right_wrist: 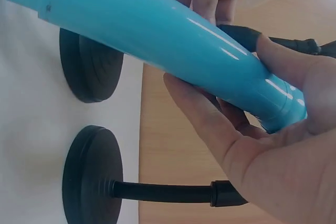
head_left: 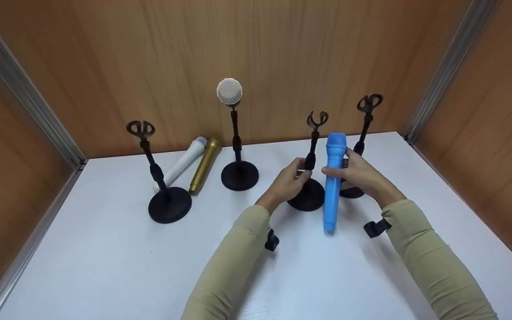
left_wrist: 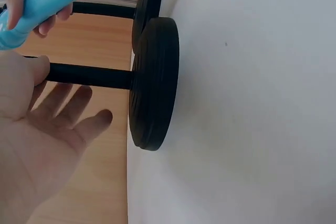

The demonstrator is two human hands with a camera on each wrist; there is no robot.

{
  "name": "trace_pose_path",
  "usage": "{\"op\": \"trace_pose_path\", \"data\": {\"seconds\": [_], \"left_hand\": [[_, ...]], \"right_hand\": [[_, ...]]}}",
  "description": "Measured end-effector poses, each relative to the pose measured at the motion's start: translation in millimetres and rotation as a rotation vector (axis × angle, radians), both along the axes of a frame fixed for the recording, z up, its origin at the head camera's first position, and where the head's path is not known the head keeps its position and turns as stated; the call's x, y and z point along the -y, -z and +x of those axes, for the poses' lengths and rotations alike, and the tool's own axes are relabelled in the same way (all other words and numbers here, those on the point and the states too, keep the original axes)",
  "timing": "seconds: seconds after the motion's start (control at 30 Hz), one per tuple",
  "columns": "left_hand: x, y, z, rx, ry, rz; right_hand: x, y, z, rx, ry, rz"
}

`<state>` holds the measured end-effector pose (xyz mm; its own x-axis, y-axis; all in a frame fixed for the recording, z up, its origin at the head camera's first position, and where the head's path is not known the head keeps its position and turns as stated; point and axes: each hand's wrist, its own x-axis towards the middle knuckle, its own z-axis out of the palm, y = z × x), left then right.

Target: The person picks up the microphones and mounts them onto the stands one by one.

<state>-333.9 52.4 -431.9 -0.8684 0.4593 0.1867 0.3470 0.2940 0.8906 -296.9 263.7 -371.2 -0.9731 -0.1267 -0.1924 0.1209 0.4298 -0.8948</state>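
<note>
My right hand holds a blue microphone near its head end, thumb across the front and fingers behind. The microphone slants with its head up and its tail low over the table. Just left of it, my left hand pinches the pole of a black microphone stand between thumb and finger, as the left wrist view shows; the other fingers spread loosely. This stand's forked clip holds nothing. Behind the right hand rises another black stand, partly hidden, its clip also bare.
A white microphone and a gold microphone lie on the white table at the left. Beside them stand a bare-clipped stand and a stand bearing a white-headed microphone. Wooden walls enclose the table.
</note>
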Motion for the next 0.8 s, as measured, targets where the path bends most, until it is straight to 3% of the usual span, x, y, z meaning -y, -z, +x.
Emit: {"op": "trace_pose_path", "data": {"seconds": [0.43, 0.8], "left_hand": [[48, 2.3, 18.1, -0.059, 0.003, -0.011], [97, 3.2, 26.4, -0.166, -0.040, -0.005]], "right_hand": [[16, -3.6, -1.4, -0.020, -0.016, 0.065], [46, -13.4, 8.1, -0.151, -0.181, 0.007]]}}
